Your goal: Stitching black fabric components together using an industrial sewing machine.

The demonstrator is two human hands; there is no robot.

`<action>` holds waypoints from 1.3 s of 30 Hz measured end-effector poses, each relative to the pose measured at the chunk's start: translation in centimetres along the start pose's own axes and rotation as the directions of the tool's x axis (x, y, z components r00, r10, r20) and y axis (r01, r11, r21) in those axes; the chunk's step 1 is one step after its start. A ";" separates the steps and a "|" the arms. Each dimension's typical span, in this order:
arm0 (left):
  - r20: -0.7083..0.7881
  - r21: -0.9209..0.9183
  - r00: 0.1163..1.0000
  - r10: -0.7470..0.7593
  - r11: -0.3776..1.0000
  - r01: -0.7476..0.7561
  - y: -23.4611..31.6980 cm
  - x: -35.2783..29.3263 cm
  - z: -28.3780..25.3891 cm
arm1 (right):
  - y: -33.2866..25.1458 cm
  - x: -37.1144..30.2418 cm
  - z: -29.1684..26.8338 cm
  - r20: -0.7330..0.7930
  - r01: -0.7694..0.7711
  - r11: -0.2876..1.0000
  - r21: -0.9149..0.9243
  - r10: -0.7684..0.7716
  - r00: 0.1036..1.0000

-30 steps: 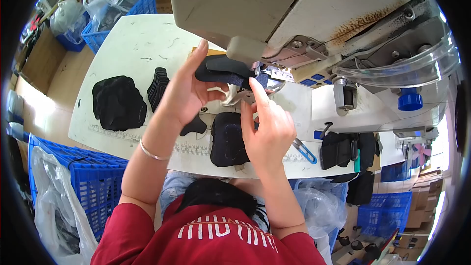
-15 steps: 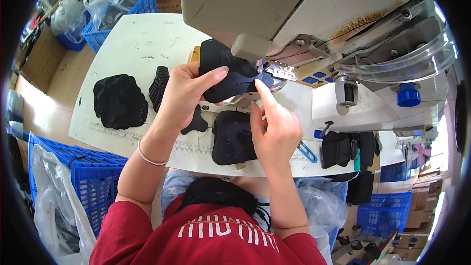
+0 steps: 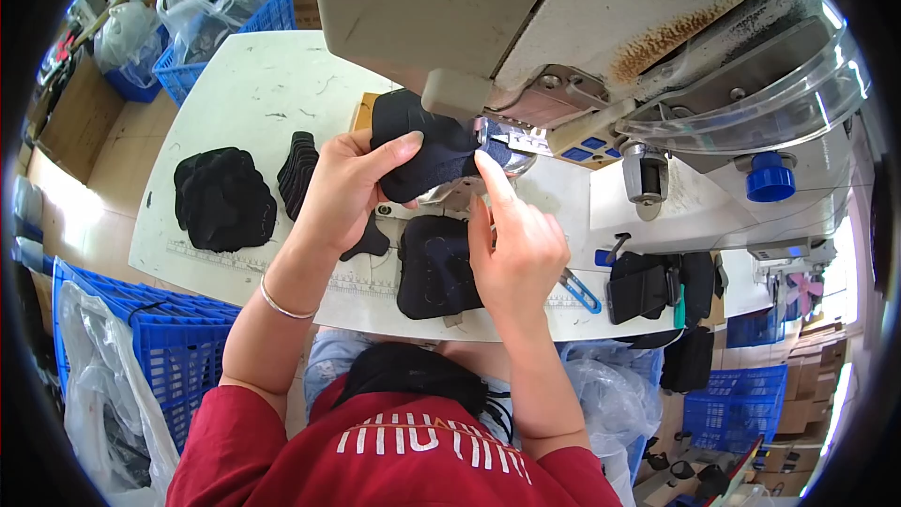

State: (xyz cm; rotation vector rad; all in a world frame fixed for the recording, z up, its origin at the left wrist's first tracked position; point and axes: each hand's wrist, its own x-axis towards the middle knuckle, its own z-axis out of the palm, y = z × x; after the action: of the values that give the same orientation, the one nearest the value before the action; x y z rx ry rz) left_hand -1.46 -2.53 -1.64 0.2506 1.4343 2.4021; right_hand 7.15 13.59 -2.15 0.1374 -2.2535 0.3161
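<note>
A black padded fabric piece [image 3: 418,145] lies under the needle area of a sewing machine [image 3: 535,122], its right part dark blue. My left hand [image 3: 357,178] grips its left side, thumb on top and fingers beneath. My right hand [image 3: 519,253] has its index finger stretched out, the tip touching the fabric's edge beside the presser foot. Its thumb stands apart from that finger and the others are curled. Just below, partly covered by my right hand, a stack of black padded pieces [image 3: 434,268] rests at the table's front edge.
Left on the white table [image 3: 239,84] are a black fabric pile [image 3: 223,199] and a row of dark pieces [image 3: 297,174]. A small black piece [image 3: 368,242] lies near a ruler strip [image 3: 324,280]. Blue-handled snips [image 3: 580,291] sit right. Blue crates [image 3: 188,357] flank the table.
The view has shifted slightly, moving the machine leftward in the picture. The fabric's right part has turned or folded, showing less blue. Both hands keep much the same pose.
</note>
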 end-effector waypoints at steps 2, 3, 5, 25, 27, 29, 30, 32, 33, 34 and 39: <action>0.004 -0.010 1.000 -0.012 1.000 0.012 -0.2 0.3 -0.2 | 0.0 0.1 0.1 0.002 0.011 1.000 -0.013 -0.011 1.000; 0.009 -0.019 1.000 -0.023 1.000 0.023 -0.3 0.3 -0.3 | 0.0 0.1 0.1 0.007 0.009 1.000 -0.028 -0.009 1.000; -0.003 -0.037 1.000 -0.012 0.999 0.012 -0.2 0.0 0.0 | 0.0 0.2 0.2 0.012 0.010 0.999 -0.040 -0.010 1.000; -0.097 -0.229 0.995 -0.010 0.973 -0.012 -2.3 -4.2 4.5 | 1.9 -0.3 -1.7 -0.009 -0.196 0.964 0.182 0.201 0.980; -0.122 -0.236 0.992 0.011 0.971 -0.040 -2.9 -4.4 4.9 | 4.0 -1.7 -3.6 -0.185 -0.147 0.965 0.218 0.189 0.964; -0.139 -0.183 0.988 0.063 0.979 -0.088 -3.5 -4.4 5.2 | 7.0 -3.0 -7.5 -0.416 -0.298 0.935 0.193 0.353 0.838; -0.146 -0.177 0.987 0.067 0.980 -0.092 -3.5 -4.5 5.1 | 10.3 -3.0 -9.8 -0.548 -0.369 0.925 -0.091 0.263 0.794; -0.155 -0.203 0.986 0.066 0.974 -0.097 -3.7 -4.4 5.4 | 18.2 -2.9 -15.3 -0.780 -0.471 0.876 -0.107 0.220 0.586; -0.152 -0.200 0.986 0.066 0.975 -0.096 -3.7 -4.4 5.5 | 21.8 -2.2 -18.1 -0.830 -0.411 0.912 -0.010 0.222 0.511; -0.164 -0.191 0.984 0.072 0.976 -0.104 -3.9 -4.4 5.6 | 26.5 -2.1 -21.5 -0.804 -0.423 0.893 0.152 0.361 0.473; -0.201 -0.148 0.971 0.131 0.976 -0.163 -4.1 -4.2 5.7 | 40.1 -0.7 -31.1 -0.436 -0.426 0.744 0.515 0.655 0.617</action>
State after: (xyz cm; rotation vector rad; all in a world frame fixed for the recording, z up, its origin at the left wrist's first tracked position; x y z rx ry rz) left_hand 5.07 2.43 -2.43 0.0921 1.3271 2.7123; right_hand 22.30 60.61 9.34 -0.4409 -1.5161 0.9775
